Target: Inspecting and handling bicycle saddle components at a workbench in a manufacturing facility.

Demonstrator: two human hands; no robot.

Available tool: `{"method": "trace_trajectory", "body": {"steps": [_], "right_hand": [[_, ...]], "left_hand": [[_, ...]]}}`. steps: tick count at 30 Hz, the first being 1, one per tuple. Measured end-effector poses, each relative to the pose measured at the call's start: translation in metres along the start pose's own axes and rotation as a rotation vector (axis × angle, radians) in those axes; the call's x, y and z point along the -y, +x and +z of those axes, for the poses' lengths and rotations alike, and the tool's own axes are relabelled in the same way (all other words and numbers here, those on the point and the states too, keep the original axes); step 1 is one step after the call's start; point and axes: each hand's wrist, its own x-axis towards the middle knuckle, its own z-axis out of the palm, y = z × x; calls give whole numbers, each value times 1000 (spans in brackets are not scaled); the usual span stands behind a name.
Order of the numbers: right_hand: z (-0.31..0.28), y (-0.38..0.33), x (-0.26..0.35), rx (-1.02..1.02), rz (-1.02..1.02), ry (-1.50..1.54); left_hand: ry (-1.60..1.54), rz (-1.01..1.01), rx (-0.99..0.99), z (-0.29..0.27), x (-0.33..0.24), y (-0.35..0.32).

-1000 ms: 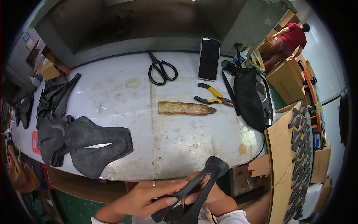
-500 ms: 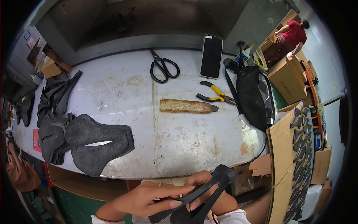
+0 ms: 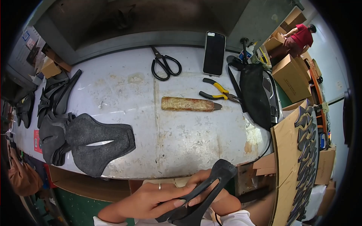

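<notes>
My left hand (image 3: pixel 154 199) is closed on a black bicycle saddle (image 3: pixel 219 174), with its fingers lying along the side of the long central slot. From the other side, my right hand (image 3: pixel 222 199) grips the same saddle, its thumb tip showing in the slot and part of the hand hidden behind. The saddle is tilted in front of me at the table's near edge, with its nose pointing up and right. On the table's left, a dark grey slotted saddle cover (image 3: pixel 100 137) rests against a stack of similar dark pieces (image 3: pixel 52 135).
On the worn white table (image 3: pixel 124 98) lie black-handled scissors (image 3: pixel 165 66), a phone (image 3: pixel 214 54), yellow-black pliers (image 3: pixel 220 90), a tape-wrapped knife (image 3: pixel 188 104) and a black pouch (image 3: pixel 255 96). Cardboard with several dark curved pieces (image 3: pixel 303 150) stands right. Someone in red (image 3: pixel 301 37) bends among boxes (image 3: pixel 290 77).
Both hands still hold the saddle, which has shifted slightly up and left. The left hand has turned a little, its ring now plainer. The person in red has bent lower.
</notes>
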Motion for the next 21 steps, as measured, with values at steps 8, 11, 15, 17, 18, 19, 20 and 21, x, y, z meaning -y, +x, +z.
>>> {"method": "trace_trajectory", "body": {"steps": [8,11,15,17,18,19,20,21], "right_hand": [[0,-12,-28,-128,-114,150],[-3,-8,-13,-1,1,61],[-9,-11,0,53,90,289],[-7,-4,0,57,-134,628],[-7,-6,0,43,-43,544],[-6,-6,1,34,49,462],[0,-9,5,57,244,490],[-4,-7,-3,108,381,247]], "left_hand": [[58,67,3,5,-5,3],[83,53,2,3,-7,4],[-97,42,45,1,-1,4],[-61,-37,120,-3,4,-2],[3,-34,90,-2,8,-5],[6,-35,90,1,9,-6],[-94,2,-21,5,10,-4],[-194,39,-132,8,10,-3]]}}
